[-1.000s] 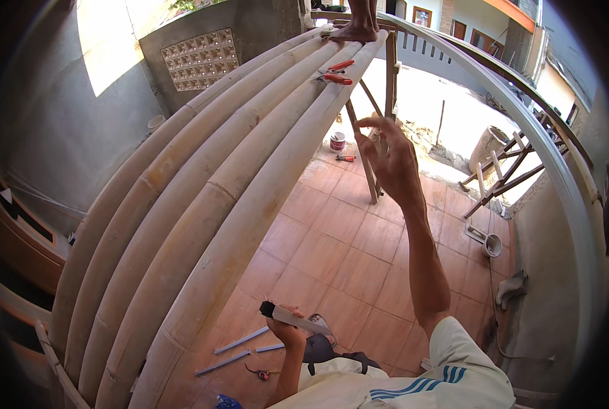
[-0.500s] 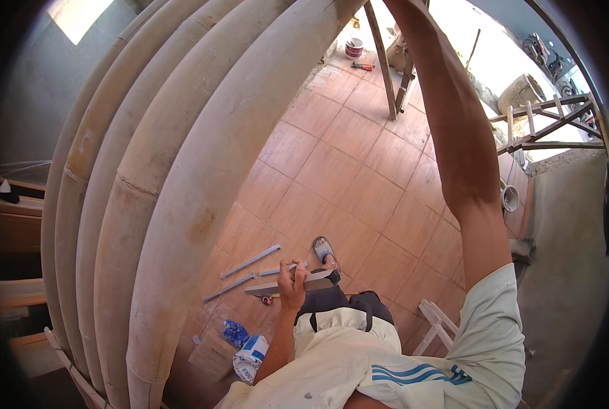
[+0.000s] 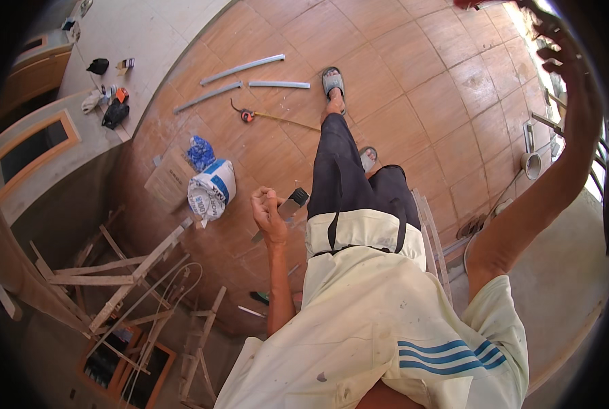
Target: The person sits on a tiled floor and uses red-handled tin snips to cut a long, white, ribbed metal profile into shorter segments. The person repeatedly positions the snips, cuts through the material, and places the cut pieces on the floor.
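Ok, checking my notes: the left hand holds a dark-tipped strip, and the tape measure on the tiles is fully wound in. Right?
Not quite: the head view shows the tape measure with its yellow blade drawn out. The rest stands.

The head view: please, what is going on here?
A person holds a greyish bar with a black end in the left hand. The right hand is stretched out to the right; whether it holds anything is unclear. On the tiled floor lie three pale strips and a tape measure, its tape pulled out. A blue-and-white sack is to the left.
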